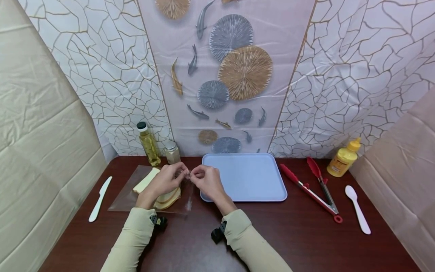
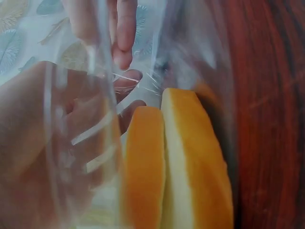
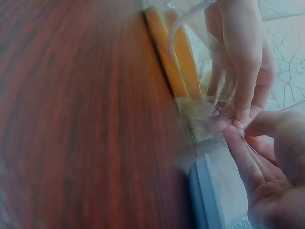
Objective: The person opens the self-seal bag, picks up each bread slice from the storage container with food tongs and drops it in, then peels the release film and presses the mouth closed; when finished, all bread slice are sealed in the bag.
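Note:
A clear plastic bag lies on the left of the table with bread slices inside it. My left hand reaches over the bread and pinches the bag's right end between thumb and fingers. Right beside it, my right hand pinches the same gathered end, the fingertips of both hands nearly meeting. Through the film, the left wrist view shows two thick slices with brown crusts side by side. In the right wrist view the bunched plastic sits at the fingertips, partly hidden by them.
A blue tray is just right of my right hand. Behind the bag stand an oil bottle and a seasoning jar. A white knife lies left; red tongs, a yellow squeeze bottle and a white spoon are right.

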